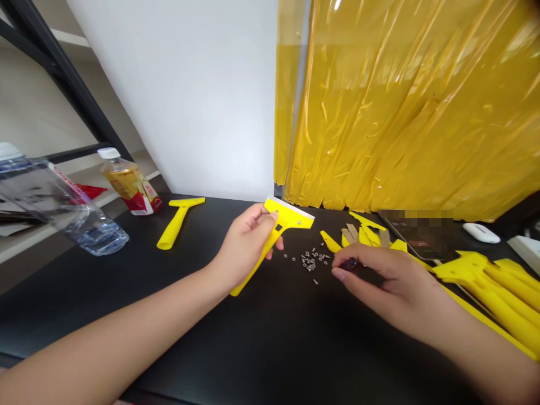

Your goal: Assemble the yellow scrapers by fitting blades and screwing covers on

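My left hand (253,233) grips a yellow scraper (282,220) by its neck, thumb on the head. A pale blade edge runs along the scraper's top, and a screw shows near its right end. My right hand (379,275) pinches a small dark purple object (349,264) between thumb and fingers; most of it is hidden. Between my hands, several tiny screws and nuts (311,261) lie scattered on the black table (270,337). Behind my right hand is a pile of yellow plastic pieces (367,233).
On the left lies another yellow scraper (175,225), near a drink bottle (130,183) and a large tilted clear bottle (95,230). More yellow scraper handles (493,281) are stacked at right. A phone (415,233) and a white earbud case (481,232) lie at the back right.
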{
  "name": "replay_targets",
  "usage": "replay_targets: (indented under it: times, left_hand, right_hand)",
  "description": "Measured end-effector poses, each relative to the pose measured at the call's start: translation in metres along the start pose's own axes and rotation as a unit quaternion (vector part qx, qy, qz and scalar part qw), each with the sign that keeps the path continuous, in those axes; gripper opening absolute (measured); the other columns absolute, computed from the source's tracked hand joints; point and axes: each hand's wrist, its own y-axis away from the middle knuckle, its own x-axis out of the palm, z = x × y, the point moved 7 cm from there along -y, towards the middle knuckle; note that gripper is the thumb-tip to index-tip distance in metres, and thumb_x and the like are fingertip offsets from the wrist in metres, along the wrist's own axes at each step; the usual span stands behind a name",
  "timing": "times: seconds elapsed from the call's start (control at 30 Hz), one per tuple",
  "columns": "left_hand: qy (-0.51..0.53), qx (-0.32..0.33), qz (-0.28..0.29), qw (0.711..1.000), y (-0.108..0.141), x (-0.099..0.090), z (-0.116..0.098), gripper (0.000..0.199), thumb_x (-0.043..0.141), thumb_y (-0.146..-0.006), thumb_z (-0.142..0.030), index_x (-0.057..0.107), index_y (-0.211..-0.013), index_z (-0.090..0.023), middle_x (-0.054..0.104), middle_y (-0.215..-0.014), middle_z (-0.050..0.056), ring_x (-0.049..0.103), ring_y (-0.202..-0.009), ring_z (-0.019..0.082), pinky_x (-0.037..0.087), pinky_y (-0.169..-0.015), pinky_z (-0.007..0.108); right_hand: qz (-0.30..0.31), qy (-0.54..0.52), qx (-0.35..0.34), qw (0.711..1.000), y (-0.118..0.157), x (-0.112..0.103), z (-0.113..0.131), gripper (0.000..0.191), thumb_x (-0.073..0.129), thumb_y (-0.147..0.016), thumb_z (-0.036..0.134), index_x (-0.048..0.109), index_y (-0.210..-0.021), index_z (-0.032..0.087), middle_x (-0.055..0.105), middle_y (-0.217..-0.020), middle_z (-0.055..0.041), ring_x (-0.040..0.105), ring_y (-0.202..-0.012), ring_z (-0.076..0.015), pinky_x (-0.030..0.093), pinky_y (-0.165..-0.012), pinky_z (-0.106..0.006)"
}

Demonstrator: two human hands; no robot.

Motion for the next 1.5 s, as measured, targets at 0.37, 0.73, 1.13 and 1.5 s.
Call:
replay_targets:
  times: [0.37, 0.73, 1.13, 1.5]
  left_hand:
    - [-0.015, 0.044, 0.048, 0.998, 0.0021, 0.0069, 0.0002, 0.023, 0.066, -0.097, -0.038, 0.06, -0.11, -0.02, 0.065, -0.079, -0.001, 0.064, -0.061, 0.012, 0.044, -0.046, 0.02]
    - [-0.021, 0.033, 0.055, 0.998, 0.0028, 0.0082, -0.0005, 0.022, 0.063, -0.099, -0.039, 0.06, -0.11, -0.021, 0.066, -0.076, 0.0, 0.063, -0.063, 0.013, 0.044, -0.048, 0.02]
    - [-0.016, 0.035, 0.062, 0.997, 0.0032, 0.0083, 0.0008, 0.02, 0.064, -0.099, -0.038, 0.061, -0.107, -0.021, 0.066, -0.078, 0.0, 0.064, -0.064, 0.013, 0.044, -0.048, 0.021]
    - [-0.021, 0.032, 0.07, 0.997, 0.0035, 0.009, 0.0016, 0.018, 0.064, -0.099, -0.037, 0.06, -0.098, -0.02, 0.065, -0.077, 0.0, 0.064, -0.064, 0.013, 0.045, -0.049, 0.021]
  right_hand:
    - [-0.005, 0.018, -0.009, 1.0, -0.001, 0.0027, -0.0018, 0.014, 0.059, -0.102, 0.04, 0.068, -0.103, 0.03, 0.076, -0.094, -0.0008, 0.07, -0.082, -0.0195, 0.053, -0.073, -0.031]
    - [-0.021, 0.011, -0.019, 1.0, 0.0008, -0.0019, 0.0005, 0.01, 0.062, -0.1, 0.034, 0.069, -0.107, 0.031, 0.077, -0.1, -0.0001, 0.071, -0.086, -0.0197, 0.054, -0.074, -0.03]
    - [-0.035, 0.02, -0.024, 0.999, 0.0025, -0.0057, 0.0017, 0.008, 0.062, -0.101, 0.034, 0.067, -0.106, 0.031, 0.076, -0.098, 0.0004, 0.071, -0.085, -0.0187, 0.055, -0.075, -0.03]
    - [-0.026, 0.023, -0.023, 0.999, 0.003, -0.0041, 0.0045, 0.008, 0.061, -0.101, 0.034, 0.068, -0.104, 0.03, 0.075, -0.097, 0.0, 0.071, -0.084, -0.0181, 0.055, -0.074, -0.029]
